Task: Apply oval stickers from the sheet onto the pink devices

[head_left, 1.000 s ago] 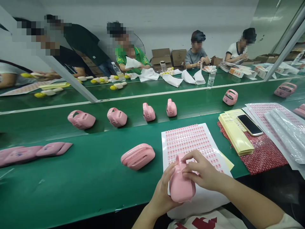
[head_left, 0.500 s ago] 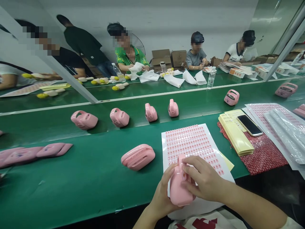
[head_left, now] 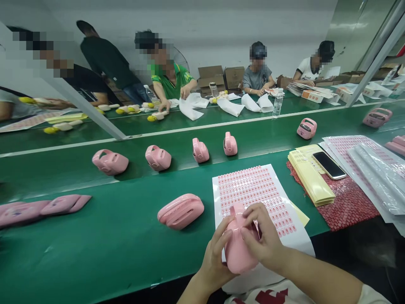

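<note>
Left hand (head_left: 212, 257) grasps a pink casing (head_left: 238, 255); right hand (head_left: 264, 236) touches it, its grip unclear. Beneath and beyond them, a sticker sheet (head_left: 248, 185) lies on the desk (head_left: 110, 240).

Looks like a factory's assembly room. Has long green worktops (head_left: 95, 240), with similar pink plastic housings (head_left: 160, 159) set out in a row. Also holds several workers (head_left: 172, 82) along the far side, and cardboard boxes (head_left: 210, 77) by the wall (head_left: 218, 33).
</note>
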`<action>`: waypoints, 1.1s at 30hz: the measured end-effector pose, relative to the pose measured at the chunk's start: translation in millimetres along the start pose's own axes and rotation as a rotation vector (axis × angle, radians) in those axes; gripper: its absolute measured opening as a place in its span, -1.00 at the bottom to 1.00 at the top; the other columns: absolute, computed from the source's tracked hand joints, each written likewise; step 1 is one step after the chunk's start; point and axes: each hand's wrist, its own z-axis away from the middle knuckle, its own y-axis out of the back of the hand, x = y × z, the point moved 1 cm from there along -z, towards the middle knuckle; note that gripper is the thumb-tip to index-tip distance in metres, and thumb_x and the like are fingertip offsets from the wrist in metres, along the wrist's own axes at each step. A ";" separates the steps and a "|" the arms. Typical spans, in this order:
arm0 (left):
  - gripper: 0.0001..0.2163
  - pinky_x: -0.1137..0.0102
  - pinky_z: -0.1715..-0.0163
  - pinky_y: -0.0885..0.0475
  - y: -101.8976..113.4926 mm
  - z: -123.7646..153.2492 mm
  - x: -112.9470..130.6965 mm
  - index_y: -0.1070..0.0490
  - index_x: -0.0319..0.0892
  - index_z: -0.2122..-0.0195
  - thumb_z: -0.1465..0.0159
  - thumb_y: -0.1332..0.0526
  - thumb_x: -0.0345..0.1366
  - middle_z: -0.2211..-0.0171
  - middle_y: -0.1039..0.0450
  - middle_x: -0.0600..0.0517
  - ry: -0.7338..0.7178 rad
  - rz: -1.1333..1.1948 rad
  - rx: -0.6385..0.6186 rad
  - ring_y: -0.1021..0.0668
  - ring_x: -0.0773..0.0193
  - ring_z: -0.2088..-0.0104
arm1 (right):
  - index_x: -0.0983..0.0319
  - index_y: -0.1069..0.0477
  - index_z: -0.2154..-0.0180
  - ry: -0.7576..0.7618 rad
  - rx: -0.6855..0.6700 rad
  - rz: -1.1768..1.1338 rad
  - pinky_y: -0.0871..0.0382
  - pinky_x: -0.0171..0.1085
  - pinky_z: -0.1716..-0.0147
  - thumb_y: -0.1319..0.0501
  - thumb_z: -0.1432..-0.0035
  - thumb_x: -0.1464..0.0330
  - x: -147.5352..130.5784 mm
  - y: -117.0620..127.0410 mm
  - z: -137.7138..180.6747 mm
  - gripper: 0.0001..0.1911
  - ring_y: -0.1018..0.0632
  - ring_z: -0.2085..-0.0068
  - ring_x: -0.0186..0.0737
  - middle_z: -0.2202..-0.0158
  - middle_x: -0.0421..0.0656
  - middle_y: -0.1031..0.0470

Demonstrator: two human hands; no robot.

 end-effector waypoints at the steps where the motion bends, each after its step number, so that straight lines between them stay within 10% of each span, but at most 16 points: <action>1: -0.11 0.03 0.08 -0.37 -1.0 0.1 -0.8 -0.04 0.02 -0.19 0.17 -0.45 -0.28 -0.12 -0.22 -0.21 -0.002 0.001 -0.001 -0.38 -0.09 -0.05 | 0.15 -0.20 0.32 -0.035 0.027 -0.028 -0.35 -0.23 0.28 -0.10 -0.03 0.42 3.3 -1.4 -0.9 -0.88 -0.38 0.25 -0.23 0.31 -0.16 -0.26; 6: -0.10 0.03 0.09 -0.38 -3.8 -1.9 0.3 0.04 0.03 -0.21 0.12 -0.42 -0.29 -0.11 -0.19 -0.22 -0.022 -0.015 -0.042 -0.37 -0.09 -0.05 | 0.14 -0.22 0.16 -0.370 0.026 -0.163 -0.34 -0.23 0.25 -0.08 -0.09 0.28 34.9 0.3 -14.7 -0.76 -0.40 0.29 -0.27 0.23 -0.14 -0.34; 14: -0.18 -0.02 0.07 -0.31 -7.0 -11.8 1.7 -0.01 0.00 -0.18 0.09 -0.36 -0.11 -0.09 -0.10 -0.21 0.059 0.107 -0.002 -0.27 -0.16 -0.09 | 0.22 -0.38 0.44 -0.678 -0.380 -0.515 -0.35 -0.25 0.34 -0.15 0.01 0.00 76.3 11.7 -20.1 -0.60 -0.45 0.39 -0.27 0.49 -0.23 -0.40; 24: -0.24 0.05 0.05 -0.33 -21.3 -16.8 -31.4 0.08 0.13 -0.20 -0.02 -0.30 -0.14 -0.15 -0.09 -0.15 0.115 0.075 -0.110 -0.28 -0.11 -0.12 | 0.21 -0.26 0.52 -0.773 -0.260 -0.162 -0.04 -0.42 0.77 -0.12 0.04 0.07 97.4 42.8 -42.8 -0.68 -0.24 0.73 -0.44 0.70 -0.34 -0.22; 33: -0.56 -0.01 -0.05 -0.22 -25.9 18.9 -105.6 -0.15 -0.11 -0.16 -0.24 -0.04 -0.23 -0.18 -0.16 -0.15 0.468 -0.655 -0.430 -0.18 -0.06 -0.18 | 0.20 -0.16 0.61 -0.373 0.352 0.587 -0.19 -0.36 0.47 -0.15 0.11 0.31 99.9 110.7 -195.0 -0.82 -0.36 0.46 -0.32 0.58 -0.30 -0.27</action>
